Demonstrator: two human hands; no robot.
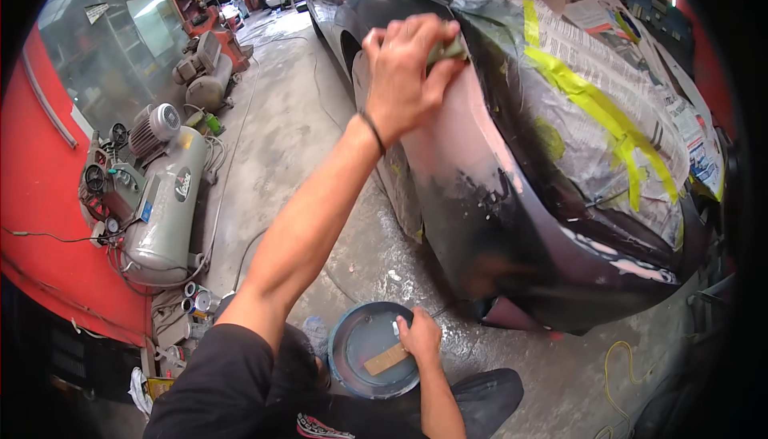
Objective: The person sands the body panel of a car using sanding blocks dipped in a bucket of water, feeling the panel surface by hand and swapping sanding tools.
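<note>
My left hand [404,71] is raised and shut on a small grey-green sanding pad [448,49], pressing it against the dull, sanded fender of a dark car [480,223]. A black band sits on that wrist. My right hand [420,335] is low, at the rim of a round blue basin [346,335] holding greyish water. Its fingers rest on a tan strip of sandpaper [386,359] lying in the basin. The basin stands on the wet floor just in front of my knees.
Newspaper held by yellow tape [588,99] masks the car's upper part. A grey air compressor [164,215] stands by the red wall on the left, a second compressor [210,79] farther back. Small cans [196,299] and a yellow cable [620,359] lie on the wet concrete.
</note>
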